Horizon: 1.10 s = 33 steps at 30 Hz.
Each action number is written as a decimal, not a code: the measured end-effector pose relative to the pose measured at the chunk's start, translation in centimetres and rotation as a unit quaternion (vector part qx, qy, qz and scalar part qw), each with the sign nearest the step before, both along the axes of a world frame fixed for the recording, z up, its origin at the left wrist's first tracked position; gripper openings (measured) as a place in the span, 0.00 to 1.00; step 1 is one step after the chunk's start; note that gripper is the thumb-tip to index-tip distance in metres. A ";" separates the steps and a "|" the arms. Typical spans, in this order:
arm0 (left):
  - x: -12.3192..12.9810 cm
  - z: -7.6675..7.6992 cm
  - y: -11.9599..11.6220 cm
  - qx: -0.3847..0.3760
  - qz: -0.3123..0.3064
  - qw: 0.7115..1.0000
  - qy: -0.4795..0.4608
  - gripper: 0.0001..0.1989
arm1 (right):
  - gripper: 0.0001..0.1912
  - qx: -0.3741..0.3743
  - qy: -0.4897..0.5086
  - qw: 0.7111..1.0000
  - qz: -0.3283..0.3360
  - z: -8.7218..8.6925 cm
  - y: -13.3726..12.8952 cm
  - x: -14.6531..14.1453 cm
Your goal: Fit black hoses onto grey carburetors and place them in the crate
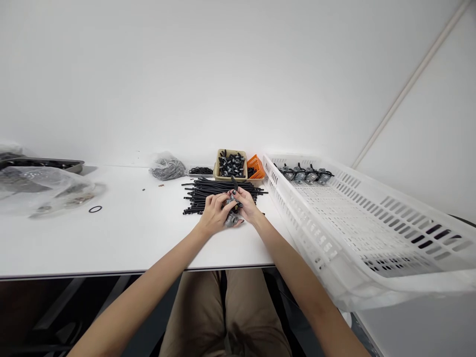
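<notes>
A small grey metal part (pixel 231 219) with a black piece sticking up from it is held between both hands, above the front of a pile of black rods (pixel 201 193). My left hand (pixel 214 214) has its fingers closed round the part from the left. From the right, my right hand (pixel 247 206) grips the same part, its thumb and finger at the upper black piece. The fingers hide much of the part. Behind the rods stands a beige tray (pixel 231 177) of black and silver pieces, beside an orange basket (pixel 256 163).
A large white crate (pixel 316 233) stands on the right, with several metal assemblies (pixel 305 173) at its far end. Bags (pixel 167 167) (pixel 40 186), a grey tray (pixel 76 167) and a black ring (pixel 95 209) lie leftward on the white table (pixel 130 238). Black rings (pixel 201 170) lie behind the rods.
</notes>
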<state>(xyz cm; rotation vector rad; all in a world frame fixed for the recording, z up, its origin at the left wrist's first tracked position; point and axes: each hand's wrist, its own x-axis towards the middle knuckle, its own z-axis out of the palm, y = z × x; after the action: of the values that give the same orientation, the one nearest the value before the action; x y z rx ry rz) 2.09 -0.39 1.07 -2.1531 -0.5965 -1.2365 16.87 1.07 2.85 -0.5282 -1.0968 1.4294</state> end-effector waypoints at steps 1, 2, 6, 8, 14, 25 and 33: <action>0.0 -0.1 0.0 0.001 0.001 1.000 0.001 0.29 | 0.15 0.002 0.005 1.000 0.010 0.0 0.0 0.0; 0.0 -0.2 0.1 0.003 0.002 1.000 0.002 0.28 | 0.15 0.004 0.006 1.000 0.025 0.1 -0.1 0.1; 0.0 -0.6 0.3 -0.013 0.006 1.000 0.006 0.27 | 0.17 0.011 -0.022 0.998 0.052 0.2 -0.1 0.5; -0.1 -0.7 0.4 -0.036 0.012 0.999 0.003 0.27 | 0.17 0.016 -0.029 0.999 0.041 0.1 0.0 0.6; -0.1 -0.3 0.3 -0.005 0.003 1.000 0.002 0.27 | 0.17 -0.001 -0.006 1.000 0.021 -0.4 0.3 0.2; -0.2 -0.3 0.2 -0.022 -0.020 0.999 -0.011 0.27 | 0.19 -0.003 -0.013 0.999 0.030 -0.4 0.5 0.7; -0.2 -0.5 0.4 -0.049 0.006 0.999 -0.001 0.28 | 0.13 -0.003 0.002 1.000 0.030 0.1 0.0 0.3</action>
<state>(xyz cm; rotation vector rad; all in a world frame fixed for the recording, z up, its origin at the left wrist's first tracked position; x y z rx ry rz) 1.88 -0.02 0.53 -2.2250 -0.6835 -1.2273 17.16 1.12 2.91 -0.4997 -1.1135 1.4867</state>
